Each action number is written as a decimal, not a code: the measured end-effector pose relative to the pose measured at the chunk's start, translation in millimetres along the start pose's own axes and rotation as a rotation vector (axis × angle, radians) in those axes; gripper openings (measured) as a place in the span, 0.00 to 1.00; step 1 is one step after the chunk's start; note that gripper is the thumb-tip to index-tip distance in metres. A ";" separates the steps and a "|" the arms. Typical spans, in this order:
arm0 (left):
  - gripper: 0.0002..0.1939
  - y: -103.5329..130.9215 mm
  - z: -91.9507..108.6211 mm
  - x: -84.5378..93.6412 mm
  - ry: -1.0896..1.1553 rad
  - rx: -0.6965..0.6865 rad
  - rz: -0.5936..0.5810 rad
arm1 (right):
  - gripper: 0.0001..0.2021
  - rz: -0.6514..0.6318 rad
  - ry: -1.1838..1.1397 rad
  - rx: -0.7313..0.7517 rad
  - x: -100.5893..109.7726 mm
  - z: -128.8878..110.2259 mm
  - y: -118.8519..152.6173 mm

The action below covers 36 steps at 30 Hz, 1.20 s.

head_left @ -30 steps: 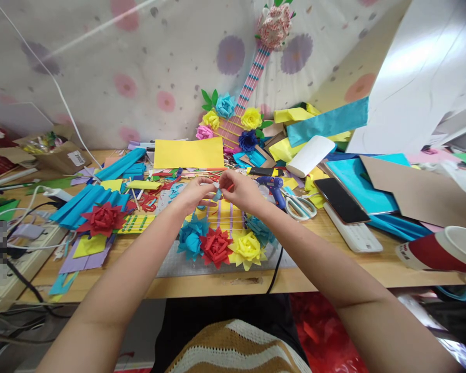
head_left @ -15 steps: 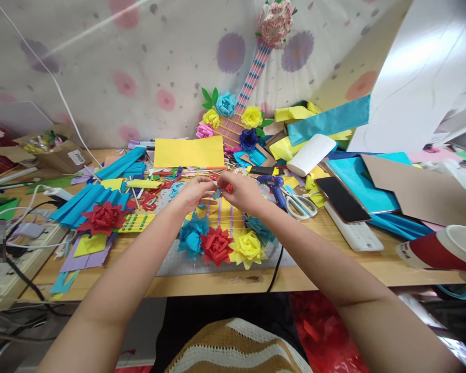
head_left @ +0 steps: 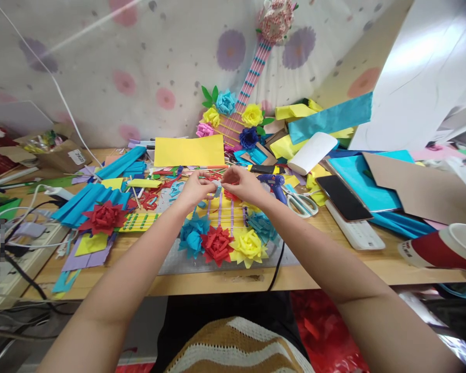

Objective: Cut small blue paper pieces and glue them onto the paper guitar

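Note:
My left hand [head_left: 197, 189] and my right hand [head_left: 241, 184] meet over the yellow paper guitar [head_left: 226, 213]. Between their fingertips is a small light-blue paper piece [head_left: 218, 187], pinched from both sides. Along the guitar's near edge sit a blue flower [head_left: 194, 234], a red flower [head_left: 216, 244] and a yellow flower [head_left: 248, 246], with a teal flower [head_left: 262, 226] at its right, partly behind my right forearm. The guitar's green-striped neck [head_left: 138, 222] points left, ending beside another red flower [head_left: 103, 217].
A blue glue gun [head_left: 273, 185] and scissors [head_left: 301, 203] lie right of my right hand. Farther right are a phone [head_left: 344, 199] and a paper cup [head_left: 442, 247]. A pink flowered guitar [head_left: 252, 77] leans on the back wall. Blue crepe paper [head_left: 89, 201] lies left.
My right hand has shifted slightly up, and its fingers have changed position around the small light-blue piece. The red bit near my right fingers shows differently. My left hand has barely moved.

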<state>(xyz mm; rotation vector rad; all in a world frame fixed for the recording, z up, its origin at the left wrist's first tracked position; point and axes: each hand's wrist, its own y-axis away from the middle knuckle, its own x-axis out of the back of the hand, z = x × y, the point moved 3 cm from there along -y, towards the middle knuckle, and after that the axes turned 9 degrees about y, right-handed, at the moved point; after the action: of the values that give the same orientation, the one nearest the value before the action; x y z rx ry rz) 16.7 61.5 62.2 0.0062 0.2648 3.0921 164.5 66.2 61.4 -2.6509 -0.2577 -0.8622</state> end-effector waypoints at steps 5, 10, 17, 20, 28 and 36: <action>0.19 1.0 1.1 -1.9 -0.038 -0.041 0.011 | 0.08 -0.061 -0.111 -0.078 -6.8 8.4 -6.6; 0.21 -2.1 -1.1 -1.4 0.009 -0.047 0.004 | 0.09 -0.063 -0.126 -0.101 -7.5 6.9 -8.1; 0.17 -0.7 -1.3 -1.7 0.059 0.031 0.000 | 0.09 -0.057 -0.155 -0.089 -6.9 4.2 -8.7; 0.17 0.0 -1.3 -2.2 0.063 0.047 -0.015 | 0.09 -0.050 -0.119 -0.047 -5.7 -0.6 -7.0; 0.15 -3.2 -4.1 0.2 0.116 0.107 -0.032 | 0.08 0.029 0.125 0.102 -3.5 -9.4 0.7; 0.17 -3.5 -6.0 2.0 0.209 0.161 -0.033 | 0.07 0.033 0.389 0.230 -3.2 -14.6 5.1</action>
<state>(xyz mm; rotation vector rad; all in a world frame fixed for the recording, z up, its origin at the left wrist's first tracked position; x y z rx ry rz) 14.7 64.0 55.8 -0.3146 0.5146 3.0296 155.5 55.9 69.3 -2.2166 -0.1993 -1.2319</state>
